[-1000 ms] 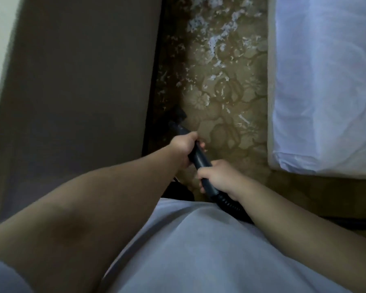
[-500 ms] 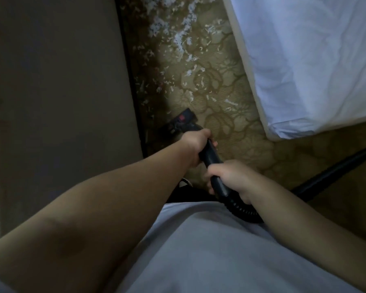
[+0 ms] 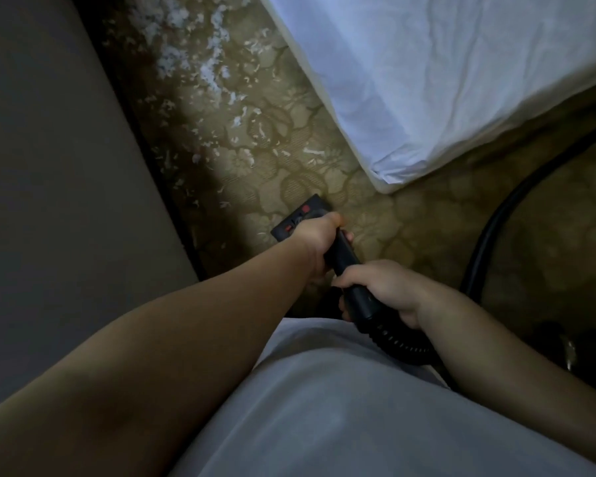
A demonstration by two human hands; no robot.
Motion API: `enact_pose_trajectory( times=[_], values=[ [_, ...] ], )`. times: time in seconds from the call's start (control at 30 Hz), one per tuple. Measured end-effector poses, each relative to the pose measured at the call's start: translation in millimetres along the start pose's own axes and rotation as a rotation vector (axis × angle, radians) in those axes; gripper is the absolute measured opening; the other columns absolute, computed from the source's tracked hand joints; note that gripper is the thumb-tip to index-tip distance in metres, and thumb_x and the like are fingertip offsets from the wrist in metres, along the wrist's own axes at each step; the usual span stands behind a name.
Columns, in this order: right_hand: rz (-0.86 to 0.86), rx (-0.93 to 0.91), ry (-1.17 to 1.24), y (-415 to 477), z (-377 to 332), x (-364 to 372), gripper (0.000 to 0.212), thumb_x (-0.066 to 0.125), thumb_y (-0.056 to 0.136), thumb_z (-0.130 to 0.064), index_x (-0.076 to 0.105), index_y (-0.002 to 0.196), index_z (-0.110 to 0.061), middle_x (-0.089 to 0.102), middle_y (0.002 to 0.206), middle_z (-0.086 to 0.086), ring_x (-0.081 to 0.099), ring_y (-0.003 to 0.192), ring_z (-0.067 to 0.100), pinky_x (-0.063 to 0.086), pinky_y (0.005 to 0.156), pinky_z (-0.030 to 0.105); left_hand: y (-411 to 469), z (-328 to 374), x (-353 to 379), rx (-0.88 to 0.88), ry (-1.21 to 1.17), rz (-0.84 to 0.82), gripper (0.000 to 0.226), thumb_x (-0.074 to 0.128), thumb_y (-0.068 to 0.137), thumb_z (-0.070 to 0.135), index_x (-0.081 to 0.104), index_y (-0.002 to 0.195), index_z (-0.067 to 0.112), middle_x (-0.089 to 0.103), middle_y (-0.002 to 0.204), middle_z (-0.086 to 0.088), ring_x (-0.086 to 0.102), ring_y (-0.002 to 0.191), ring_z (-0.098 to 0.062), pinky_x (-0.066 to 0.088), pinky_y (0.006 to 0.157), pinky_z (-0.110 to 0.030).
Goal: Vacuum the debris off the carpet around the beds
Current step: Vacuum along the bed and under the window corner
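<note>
Debris: white shreds, thickest at the far end of the carpet strip, thinning to stray flecks nearer. Vacuum floor head, black with red marks, sits on the carpet at the near end of the strip, a few flecks just left of it. Left hand: grip clenched round the wand right behind the head. Right hand: grip clenched round the handle where the ribbed hose starts; the hose loops off right. White-sheeted bed on the right, its corner near the head. Dark panel on the left. Change over the last second: the head has come out of the shadow by the panel toward mid-strip and now shows whole; the view swung and the hose loop came into view. Carpet round the head looks mostly clean. Judged: main pile not yet reached, next push goes far.
</note>
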State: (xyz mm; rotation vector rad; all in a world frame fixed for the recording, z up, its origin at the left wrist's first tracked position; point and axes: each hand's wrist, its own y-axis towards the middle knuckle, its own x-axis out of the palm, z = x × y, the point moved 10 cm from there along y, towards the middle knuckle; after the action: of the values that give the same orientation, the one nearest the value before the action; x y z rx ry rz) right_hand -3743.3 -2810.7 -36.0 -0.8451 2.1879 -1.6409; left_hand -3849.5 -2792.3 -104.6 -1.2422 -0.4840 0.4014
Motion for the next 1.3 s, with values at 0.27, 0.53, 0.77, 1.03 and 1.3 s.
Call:
enact_pose_trajectory(
  times=[0.27, 0.53, 0.77, 1.03, 1.3],
  values=[
    [0.089, 0.0, 0.441, -21.6, 73.0, 54.9, 0.031, 0.07, 0.088, -0.019, 0.062, 0.111, 0.001, 0.065, 0.074, 0.018, 0.066, 0.057, 0.028, 0.054, 0.055, 0.033, -20.8, -48.0, -12.1, -0.022, 0.382, -0.053, 0.014, 0.064, 0.095, 0.02, 0.061, 0.091, 0.007, 0.059, 0.065, -0.005, 0.056, 0.054, -0.018, 0.051, 0.053, -0.025],
    [0.062, -0.017, 0.759, -72.9, 123.1, 99.4, 0.018, 0.063, 0.093, -0.016, 0.059, 0.1, 0.0, 0.06, 0.067, 0.015, 0.062, 0.05, 0.024, 0.052, 0.043, 0.027, -61.5, -109.3, -6.8, -0.105, 0.613, -0.266, 0.017, 0.06, 0.096, 0.023, 0.061, 0.089, 0.008, 0.061, 0.069, -0.005, 0.059, 0.058, -0.017, 0.052, 0.043, -0.022],
    [0.053, -0.054, 0.662, -53.6, 105.5, 75.4, 0.017, 0.067, 0.091, -0.015, 0.06, 0.097, 0.0, 0.061, 0.069, 0.015, 0.063, 0.053, 0.025, 0.052, 0.046, 0.028, -45.0, -82.2, -3.0, -0.025, 0.494, -0.194, 0.014, 0.062, 0.094, 0.02, 0.062, 0.087, 0.008, 0.062, 0.066, -0.004, 0.059, 0.06, -0.017, 0.051, 0.055, -0.027],
    [0.041, -0.103, 0.447, -16.3, 48.3, -0.1, 0.015, 0.069, 0.091, -0.018, 0.069, 0.094, -0.003, 0.067, 0.075, 0.013, 0.065, 0.064, 0.024, 0.052, 0.058, 0.033, -15.7, -9.0, 36.3, 0.075, 0.227, -0.088, 0.029, 0.066, 0.092, 0.014, 0.062, 0.121, 0.012, 0.062, 0.062, -0.005, 0.061, 0.057, -0.018, 0.055, 0.06, -0.03],
    [0.009, -0.135, 0.235, -6.3, -22.8, -59.3, 0.021, 0.064, 0.095, -0.018, 0.066, 0.1, 0.003, 0.069, 0.078, 0.019, 0.065, 0.062, 0.028, 0.053, 0.06, 0.035, 3.2, 59.7, 80.2, 0.161, 0.093, -0.034, 0.016, 0.064, 0.093, 0.008, 0.056, 0.103, 0.017, 0.059, 0.051, -0.005, 0.059, 0.045, -0.019, 0.053, 0.053, -0.029]
  ],
)
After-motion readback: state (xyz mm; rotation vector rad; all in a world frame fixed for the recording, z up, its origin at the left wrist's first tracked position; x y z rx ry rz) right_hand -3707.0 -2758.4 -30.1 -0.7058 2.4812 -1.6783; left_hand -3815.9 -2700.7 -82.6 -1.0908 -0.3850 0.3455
